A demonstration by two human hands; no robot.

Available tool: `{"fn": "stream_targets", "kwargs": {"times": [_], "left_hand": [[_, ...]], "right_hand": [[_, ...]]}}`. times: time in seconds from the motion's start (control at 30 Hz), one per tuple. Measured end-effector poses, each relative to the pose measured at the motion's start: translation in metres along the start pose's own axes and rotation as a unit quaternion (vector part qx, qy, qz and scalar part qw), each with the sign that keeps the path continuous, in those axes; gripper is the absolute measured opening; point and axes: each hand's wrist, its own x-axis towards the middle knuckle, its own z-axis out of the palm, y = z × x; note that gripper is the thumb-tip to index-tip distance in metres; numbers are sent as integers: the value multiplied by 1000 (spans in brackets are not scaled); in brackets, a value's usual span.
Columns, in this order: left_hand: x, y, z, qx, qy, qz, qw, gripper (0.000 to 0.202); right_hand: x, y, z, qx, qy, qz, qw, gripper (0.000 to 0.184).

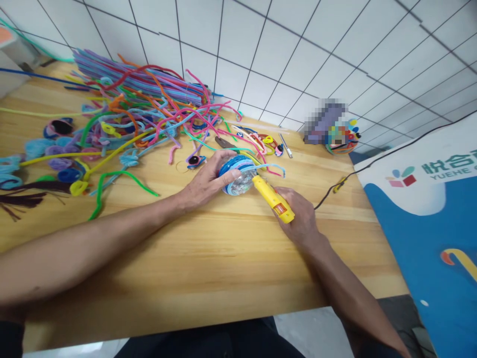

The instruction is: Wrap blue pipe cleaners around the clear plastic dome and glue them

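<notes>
The left hand (pixel 208 180) has its fingers round a clear container (pixel 244 184) above the counter (pixel 208 258); blue strands (pixel 238 163) already band it, some surface remains bare, and a light-blue end (pixel 275 166) juts toward three o'clock. At four o'clock, the right hand (pixel 300 215) grips a yellow glue gun (pixel 273 198).

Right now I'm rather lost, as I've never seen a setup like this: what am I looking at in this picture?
There is no machine arm here, just a person's two bare hands. The single picture comes from a camera worn on the head, looking forward and down. The left hand holds a round, clear object wrapped with blue strands. The right hand grips a yellow tool that looks like a glue gun, its tip close to that object. On the wooden table lie many colourful fuzzy stems, including a long bundle near the tiled wall, and a loose green stem.
</notes>
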Motion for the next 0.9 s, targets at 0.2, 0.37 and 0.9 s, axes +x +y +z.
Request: {"fn": "stream_targets", "kwargs": {"times": [0.2,0.37,0.9], "left_hand": [[0,-3,0,-2,0,-4,1000,60],[0,-4,0,1,1,-1,1000,61],[0,4,0,-7,-7,3,1000,53]], "right_hand": [[1,2,0,-21,5,0,1000,27],[3,-1,-1,-13,2,-11,1000,25],[5,-3,0,3,-10,-7,1000,33]]}}
